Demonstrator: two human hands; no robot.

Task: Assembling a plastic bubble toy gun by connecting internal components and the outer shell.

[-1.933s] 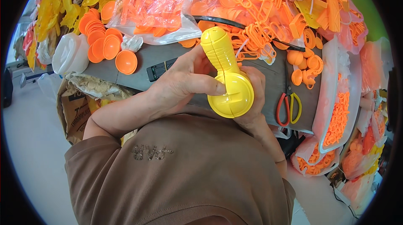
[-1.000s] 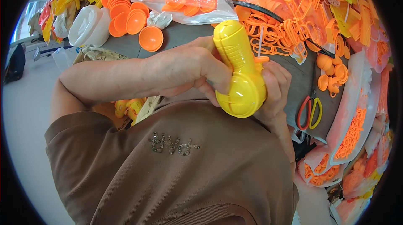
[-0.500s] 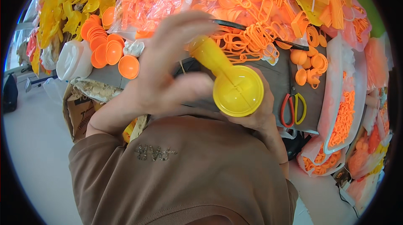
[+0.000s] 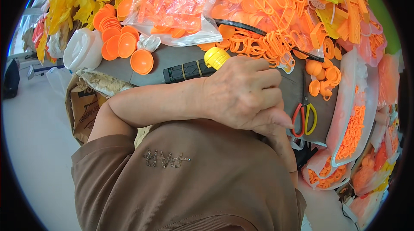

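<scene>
My left hand (image 4: 246, 91) is closed over a yellow plastic piece, back of the hand up, its forearm lying across my body. Only the ridged, rounded end of the yellow plastic piece (image 4: 216, 57) sticks out past the knuckles; its bowl-shaped part is covered. Beneath the left hand is my right hand (image 4: 272, 131), mostly hidden, with just the part near the wrist showing as it supports the piece from the other side. Right behind the ridged end, on the dark grey work surface (image 4: 151, 65), lies a black oblong object (image 4: 185, 71) with two tan bands round it.
Orange shallow cups (image 4: 127, 45) and a white container (image 4: 82, 50) stand at left. Bagged orange parts (image 4: 172, 2) and a tangle of orange loops (image 4: 258, 43) lie behind. Scissors (image 4: 305, 117) rest at right, beside a bin (image 4: 334, 132) of small orange pieces.
My left hand has come down from a blurred, raised position beside the yellow piece and closed over it, covering the bowl. The black oblong object has come into clear view.
</scene>
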